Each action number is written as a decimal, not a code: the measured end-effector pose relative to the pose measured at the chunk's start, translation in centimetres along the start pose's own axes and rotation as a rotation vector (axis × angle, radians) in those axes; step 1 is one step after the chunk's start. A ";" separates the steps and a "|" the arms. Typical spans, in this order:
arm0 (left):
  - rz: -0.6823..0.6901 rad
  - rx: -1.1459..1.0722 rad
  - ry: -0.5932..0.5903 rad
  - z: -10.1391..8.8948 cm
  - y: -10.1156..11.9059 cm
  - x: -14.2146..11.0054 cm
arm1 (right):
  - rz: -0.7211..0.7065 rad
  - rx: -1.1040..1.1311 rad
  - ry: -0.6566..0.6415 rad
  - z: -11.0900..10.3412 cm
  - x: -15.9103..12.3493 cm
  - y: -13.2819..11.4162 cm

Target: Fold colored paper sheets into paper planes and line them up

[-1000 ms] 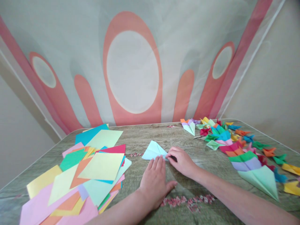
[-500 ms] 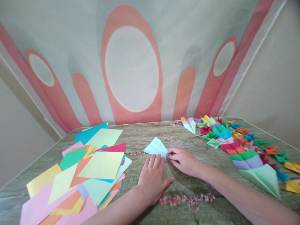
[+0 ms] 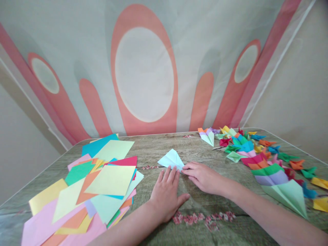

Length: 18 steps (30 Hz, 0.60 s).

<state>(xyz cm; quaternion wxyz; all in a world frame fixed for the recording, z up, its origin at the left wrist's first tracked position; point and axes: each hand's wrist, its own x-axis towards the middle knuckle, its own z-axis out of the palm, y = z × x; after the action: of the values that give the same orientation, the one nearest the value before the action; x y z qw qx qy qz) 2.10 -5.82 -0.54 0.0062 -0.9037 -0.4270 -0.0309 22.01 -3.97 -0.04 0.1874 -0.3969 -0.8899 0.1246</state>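
Note:
A pale blue folded paper (image 3: pixel 171 159) lies on the wood-grain table (image 3: pixel 159 147), its far corner lifted slightly. My left hand (image 3: pixel 166 194) lies flat on the table just in front of it, fingers stretched out and fingertips at the paper's near edge. My right hand (image 3: pixel 202 177) comes in from the right, fingers pressed together on the paper's right tip.
A loose heap of coloured square sheets (image 3: pixel 97 184) covers the left of the table. Along the right side lie several folded paper figures (image 3: pixel 246 150), with a large mint-green folded plane (image 3: pixel 287 194) nearest. A pink-and-grey patterned cloth (image 3: pixel 143 71) hangs behind the table.
The folded blue paper has turned and shifted slightly to the right and away. Both hands have moved little, and the view has tilted slightly.

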 end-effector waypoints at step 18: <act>0.051 -0.037 -0.017 -0.1 -0.7 0.0 | 0.015 0.054 -0.059 0.5 -0.7 0.9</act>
<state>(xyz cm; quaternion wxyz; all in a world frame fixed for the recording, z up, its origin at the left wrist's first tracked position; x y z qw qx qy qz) 1.60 -5.35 -0.49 -0.0133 -0.9144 -0.4034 -0.0308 22.84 -3.95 -1.03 0.1708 -0.3945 -0.8883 0.1616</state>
